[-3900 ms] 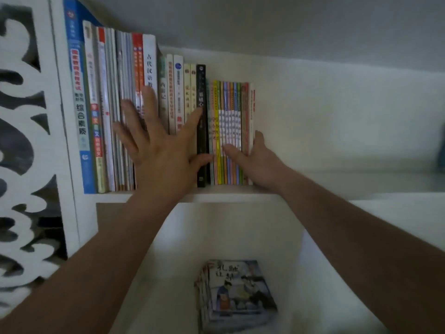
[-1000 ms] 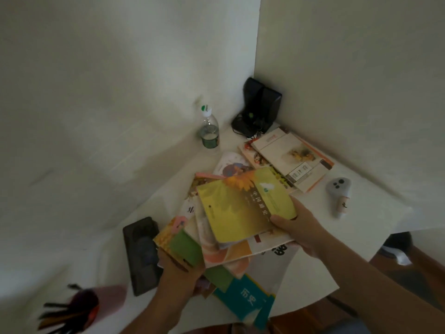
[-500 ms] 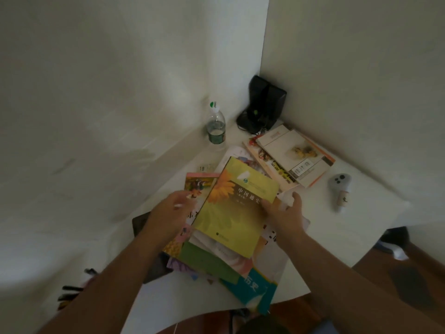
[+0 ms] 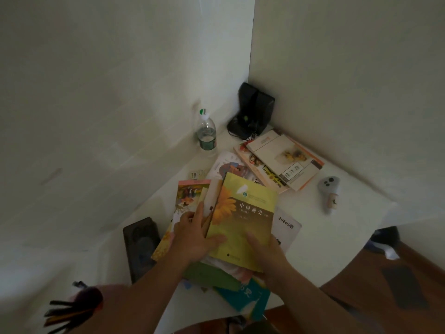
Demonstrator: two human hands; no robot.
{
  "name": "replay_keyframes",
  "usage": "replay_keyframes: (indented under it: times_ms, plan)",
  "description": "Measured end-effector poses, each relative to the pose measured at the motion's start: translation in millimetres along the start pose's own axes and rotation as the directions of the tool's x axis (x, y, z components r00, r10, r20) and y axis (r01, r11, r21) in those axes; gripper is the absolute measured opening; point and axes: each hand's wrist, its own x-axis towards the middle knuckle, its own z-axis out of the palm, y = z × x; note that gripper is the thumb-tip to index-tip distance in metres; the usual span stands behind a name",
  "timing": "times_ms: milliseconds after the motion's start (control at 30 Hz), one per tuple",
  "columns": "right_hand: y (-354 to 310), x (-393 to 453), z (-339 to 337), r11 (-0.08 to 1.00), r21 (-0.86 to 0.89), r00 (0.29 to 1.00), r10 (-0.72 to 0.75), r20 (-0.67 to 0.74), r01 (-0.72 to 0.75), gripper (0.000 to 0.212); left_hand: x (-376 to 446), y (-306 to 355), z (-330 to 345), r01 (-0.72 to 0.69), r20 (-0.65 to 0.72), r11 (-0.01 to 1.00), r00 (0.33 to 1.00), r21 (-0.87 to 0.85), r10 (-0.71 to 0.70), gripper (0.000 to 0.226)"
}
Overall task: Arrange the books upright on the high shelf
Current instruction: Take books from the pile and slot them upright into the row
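While the head camera looks down on a white surface (image 4: pixel 313 227) set into a wall corner, both hands sit on a loose pile of books (image 4: pixel 216 237) near its front edge. Topmost is a yellow-green book (image 4: pixel 243 222) with a sunflower on its cover, lying flat. On that book's left side rests the left hand (image 4: pixel 192 237): its thumb is over the cover, and its fingers (image 4: pixel 198 213) reach along the book's left edge onto the books beneath, holding the pile by its side. At the book's lower right corner the right hand (image 4: pixel 267 251) has its thumb laid on the cover, while the other fingers are hidden below the pile, so it appears to grip the stack from underneath. Toward the back corner, a second small stack of books (image 4: pixel 286 162) lies flat, well apart from the hands. Just beside that stack stands a black device (image 4: pixel 252 112) against the wall, and a water bottle (image 4: pixel 206 133) stands upright near the left wall. Near the right edge lies a small grey controller (image 4: pixel 330 191). Just left of the pile is a dark flat case (image 4: pixel 142 244). At the front left corner, a pen holder (image 4: pixel 72 307) shows, blurred.
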Motion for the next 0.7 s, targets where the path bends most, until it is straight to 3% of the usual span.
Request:
replay_keyframes:
  times_ms: [133,300,400,467,533,600,700]
  plan:
    - [-19.0,17.6,4.6,0.923,-0.364,0.982,-0.167,-0.090,0.124,0.062,-4.0,-3.6,3.5,0.031,-0.035,0.999,0.999,0.021,-0.030,0.128]
    - [-38.2,30.2,24.6,0.789,-0.581,0.969,-0.248,-0.001,0.201,0.043,-5.0,-17.5,3.5,0.064,-0.151,0.998,0.986,-0.018,-0.066,0.088]
    - [-45.8,37.6,30.5,0.607,-0.763,0.960,-0.271,0.065,0.223,0.045,-5.5,-15.7,-4.2,0.125,-0.222,0.992,0.967,-0.023,-0.127,0.096]
    - [-47.2,40.5,26.7,0.449,-0.869,0.959,-0.270,0.089,0.208,0.048,-6.0,-9.4,-8.9,0.154,-0.241,0.985,0.962,0.077,-0.132,0.082]
    - [-46.3,37.6,20.1,0.364,-0.910,0.955,-0.282,0.094,0.197,0.052,-9.4,-3.5,-8.1,0.126,-0.227,0.981,0.970,0.149,-0.090,0.076]
    - [-42.4,31.6,10.6,0.333,-0.923,0.947,-0.311,0.085,0.192,0.057,-19.0,2.6,-2.2,0.082,-0.184,0.976,0.982,0.199,-0.045,0.084]
    - [-31.8,16.0,-4.6,0.404,-0.893,0.948,-0.313,0.066,0.195,0.045,-38.9,9.1,7.1,0.048,-0.173,0.952,0.985,0.302,0.005,0.086]
